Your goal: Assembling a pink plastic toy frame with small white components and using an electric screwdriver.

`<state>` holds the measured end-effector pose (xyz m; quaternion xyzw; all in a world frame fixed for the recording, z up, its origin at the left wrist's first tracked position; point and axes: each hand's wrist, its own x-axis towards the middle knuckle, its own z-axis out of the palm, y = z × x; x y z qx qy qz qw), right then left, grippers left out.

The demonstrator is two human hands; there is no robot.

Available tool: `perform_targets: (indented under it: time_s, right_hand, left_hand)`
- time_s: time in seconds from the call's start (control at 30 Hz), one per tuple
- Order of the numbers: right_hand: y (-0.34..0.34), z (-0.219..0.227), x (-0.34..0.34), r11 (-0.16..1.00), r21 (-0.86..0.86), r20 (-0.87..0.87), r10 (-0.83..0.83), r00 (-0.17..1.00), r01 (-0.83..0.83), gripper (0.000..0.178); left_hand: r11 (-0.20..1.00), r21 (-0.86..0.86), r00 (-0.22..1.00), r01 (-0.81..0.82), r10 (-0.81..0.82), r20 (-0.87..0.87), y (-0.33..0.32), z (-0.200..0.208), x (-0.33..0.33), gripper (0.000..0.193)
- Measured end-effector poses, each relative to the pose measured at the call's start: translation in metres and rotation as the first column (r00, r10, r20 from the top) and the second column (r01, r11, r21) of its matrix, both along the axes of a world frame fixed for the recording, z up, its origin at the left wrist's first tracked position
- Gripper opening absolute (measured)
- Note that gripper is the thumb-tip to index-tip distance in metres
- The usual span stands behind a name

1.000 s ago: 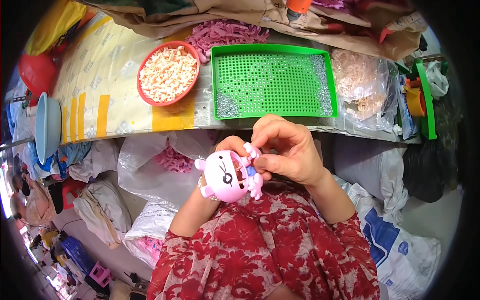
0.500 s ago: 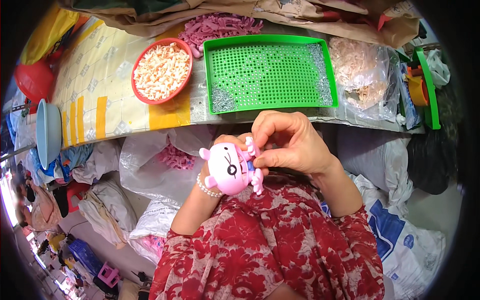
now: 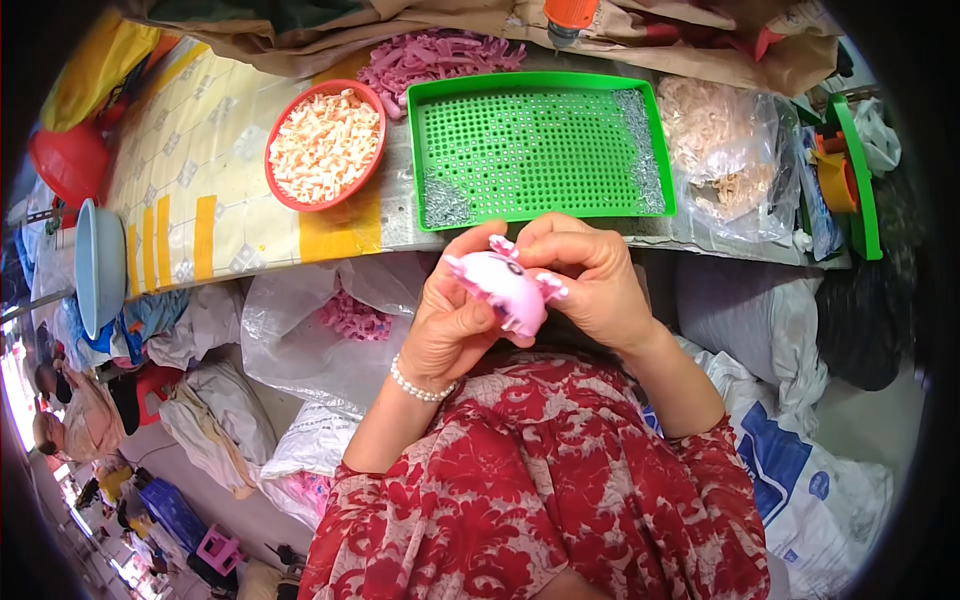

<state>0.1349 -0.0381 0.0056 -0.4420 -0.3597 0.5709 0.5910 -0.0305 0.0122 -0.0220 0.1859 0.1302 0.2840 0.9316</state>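
Note:
Between my two hands, above my lap and just short of the table edge, is a pink toy figure [image 3: 508, 292] with a rounded head and small limbs. My left hand [image 3: 452, 312], with a pearl bracelet at its wrist, grips the toy from the left, thumb along its lower side. Fingers of my right hand [image 3: 590, 275] are pinched at the toy's right side, by its small pink limbs; whether a smaller piece is between them is hidden. The toy is tilted, so its printed face shows only in part.
Ahead on the table stand a green perforated tray [image 3: 535, 215] with small metal screws and a red bowl [image 3: 380, 140] of cream-coloured pieces. Pink parts [image 3: 440, 58] lie behind, a clear bag [image 3: 740, 160] to the right. An orange-handled tool [image 3: 570, 14] hangs at the top.
The toy has been turned in my hands, its face swinging away from view. My left hand has shifted its grip, its thumb now showing. An orange-handled tool has come into view at the top.

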Motion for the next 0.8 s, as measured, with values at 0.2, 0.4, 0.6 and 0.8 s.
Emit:
perform_targets:
  time_s: [0.2,0.4,0.6,0.8]
  right_hand:
    - [-0.002,-0.014,0.001,0.992,0.127,0.219,-0.046,0.975,0.019,0.012]
    - [-0.005,-0.010,-0.003,0.969,0.172,0.398,-0.233,0.887,0.178,0.020]
    - [-0.012,0.020,0.008,0.825,0.561,0.763,-0.480,0.434,-0.074,0.080]
    - [0.003,0.024,-0.001,0.847,0.428,0.901,-0.376,0.215,-0.314,0.084]
  left_hand:
    - [1.000,0.013,0.988,0.023,-0.021,-0.155,-0.003,0.006,-0.005,0.060]
    - [1.000,0.016,0.987,-0.012,0.015,-0.159,-0.003,0.018,-0.002,0.046]
    - [0.953,0.233,0.943,-0.192,0.246,-0.226,-0.009,0.013,0.003,0.049]
    - [0.932,0.305,0.923,-0.194,0.279,-0.265,-0.013,0.018,0.007,0.052]
